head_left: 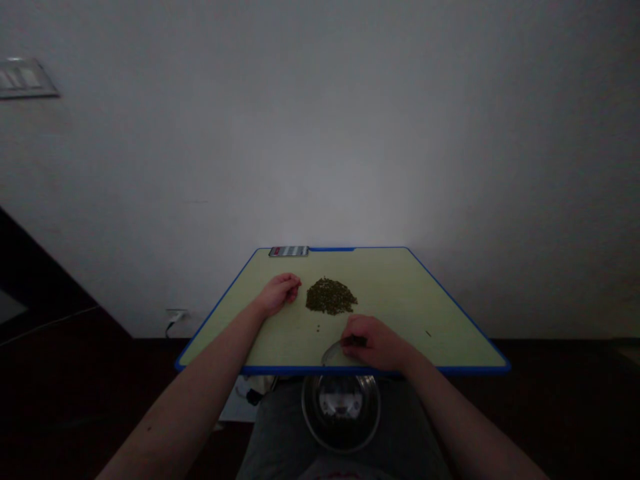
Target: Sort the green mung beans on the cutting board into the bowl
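A heap of small dark green bits (330, 297) lies on a pale green board with a blue edge (400, 300), near the board's middle. My left hand (279, 293) rests on the board just left of the heap, fingers curled together and holding nothing I can see. Closer to me, my right hand (370, 343) grips a metal spoon (332, 353) at the board's front edge. Its bowl points left, and my fingers hide most of the handle. A few stray bits (318, 328) sit between the heap and the spoon.
A steel bowl (341, 412) sits on my grey-clothed lap just below the board's front edge. A phone (289, 251) lies at the board's far edge. Behind stands a white wall with a wall plate (27, 79) high on the left and a plugged-in socket (175, 317) low down.
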Available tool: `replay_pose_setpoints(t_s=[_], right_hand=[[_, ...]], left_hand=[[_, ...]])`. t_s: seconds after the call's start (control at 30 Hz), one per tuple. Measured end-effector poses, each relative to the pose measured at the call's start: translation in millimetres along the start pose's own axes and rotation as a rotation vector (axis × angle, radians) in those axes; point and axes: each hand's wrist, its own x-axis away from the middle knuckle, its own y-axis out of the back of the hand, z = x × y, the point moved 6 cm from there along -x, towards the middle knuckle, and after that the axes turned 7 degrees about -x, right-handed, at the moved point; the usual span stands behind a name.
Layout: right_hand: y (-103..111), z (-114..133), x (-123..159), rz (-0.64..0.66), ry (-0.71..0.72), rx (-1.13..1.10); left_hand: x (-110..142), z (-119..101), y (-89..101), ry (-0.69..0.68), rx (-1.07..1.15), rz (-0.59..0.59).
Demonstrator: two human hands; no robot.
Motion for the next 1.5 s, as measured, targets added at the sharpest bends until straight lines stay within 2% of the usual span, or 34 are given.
replay_pose_setpoints(t_s=[0.33,0.93,1.3,1.5], right_hand=[[1,4,0,0.018,0.032,-0.026],[3,2,1,-0.029,-0.02,-0.034],[8,-8,-6,-0.25,-0.026,0.077],[3,-12,-12,-0.208,-0.02,0.165]], left_hand=[[0,-2,-0.9,-0.017,0.006,0.003],[1,-2,-1.2,-0.014,0.005,0.004],[2,-3,-2.1,-0.013,0.002,0.004],[0,-1,-2.0,-0.009,0.009,0.001]])
